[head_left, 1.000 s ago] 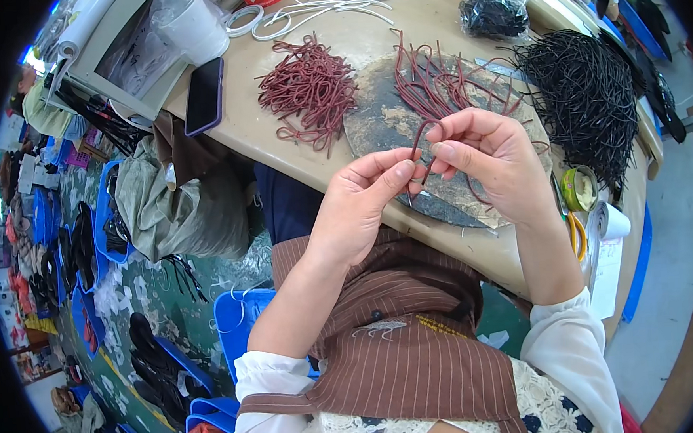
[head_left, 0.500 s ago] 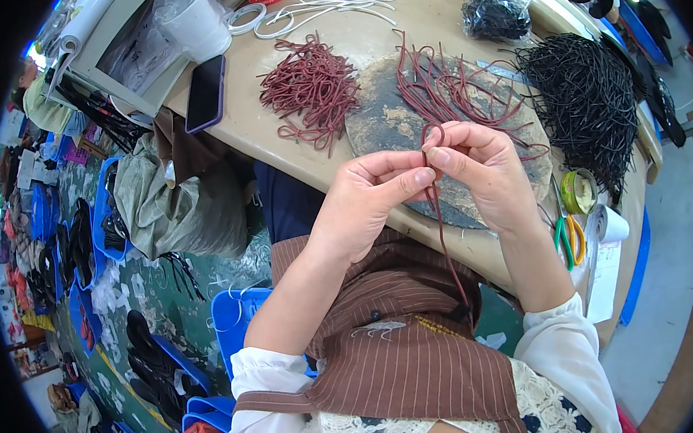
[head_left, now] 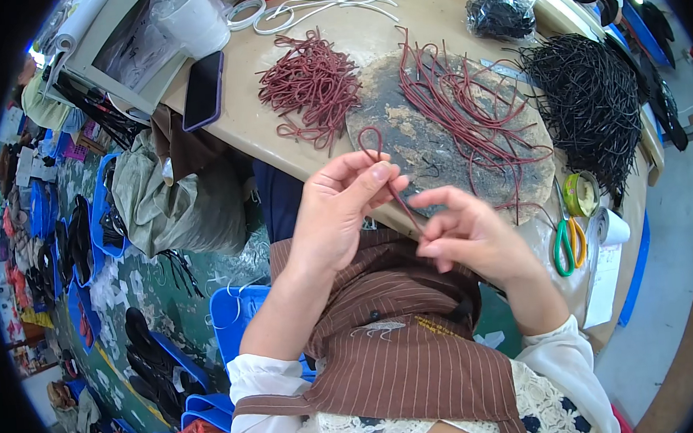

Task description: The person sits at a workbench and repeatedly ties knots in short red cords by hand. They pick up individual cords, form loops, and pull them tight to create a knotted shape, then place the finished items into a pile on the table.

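A dark red cord [head_left: 401, 203] is pinched between the thumb and fingers of my left hand [head_left: 338, 205]. Its upper end stands up from that pinch in a small loop. From there the cord slants down to my right hand [head_left: 471, 237], whose middle finger and thumb close around its lower part while the index finger stretches out; the end beyond is hidden. Behind my hands lies a round, worn dark board [head_left: 406, 153] with loose long red cords [head_left: 455, 114] spread on it. Left of the board is a pile of looped red cords [head_left: 307, 84].
A heap of black cords [head_left: 581, 99] lies right of the board, near a roll of yellow-green tape [head_left: 580, 194] and scissors [head_left: 564, 247] with green and orange handles. A phone [head_left: 204, 92], white strips [head_left: 333, 3] and a bagged black bundle [head_left: 500, 9] also rest on the table.
My hands have come apart: the left moved left with the cord's loop, and the right dropped down along the cord. The loop now stands clear above my left fingers.
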The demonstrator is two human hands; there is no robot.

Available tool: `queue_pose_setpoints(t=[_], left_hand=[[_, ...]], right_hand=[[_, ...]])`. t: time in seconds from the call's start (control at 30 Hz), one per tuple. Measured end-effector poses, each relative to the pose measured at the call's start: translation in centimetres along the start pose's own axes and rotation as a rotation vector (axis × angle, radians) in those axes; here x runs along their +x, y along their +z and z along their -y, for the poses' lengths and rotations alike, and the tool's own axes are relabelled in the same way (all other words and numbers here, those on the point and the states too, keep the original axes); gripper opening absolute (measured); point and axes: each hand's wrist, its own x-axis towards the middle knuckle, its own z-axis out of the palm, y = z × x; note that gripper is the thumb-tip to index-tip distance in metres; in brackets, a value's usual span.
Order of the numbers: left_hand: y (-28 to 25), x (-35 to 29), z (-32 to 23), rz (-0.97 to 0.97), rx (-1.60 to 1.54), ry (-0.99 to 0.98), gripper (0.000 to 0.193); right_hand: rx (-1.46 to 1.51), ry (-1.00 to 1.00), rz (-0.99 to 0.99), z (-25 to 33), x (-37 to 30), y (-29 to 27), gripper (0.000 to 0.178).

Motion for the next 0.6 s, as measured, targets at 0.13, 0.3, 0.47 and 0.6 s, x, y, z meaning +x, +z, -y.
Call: queue_pose_setpoints(t=[0.13, 0.3, 0.47, 0.6], left_hand=[[0.1, -1.0, -0.7, 0.066, 0.084, 0.002, 0.012], [1.3, -1.8, -0.7, 0.176, 0.096, -0.17, 0.013], [1.7, -2.1, -0.3, 0.151, -0.024, -0.282, 0.013], [2.4, -2.3, -0.1, 0.141, -0.156, -0.282, 0.015]], right_hand=[[-0.426, -0.201, -0.203, 1.4, -0.9, -1.3, 0.016], [-0.766, -0.521, -0.263, 3.2, -0.1, -1.8, 0.009], [-0.56, -0.612, -0.262, 2.7, 1.1, -0.6, 0.011], [-0.497, -0.765, -0.357, 1.5, 1.7, -0.2, 0.013]])
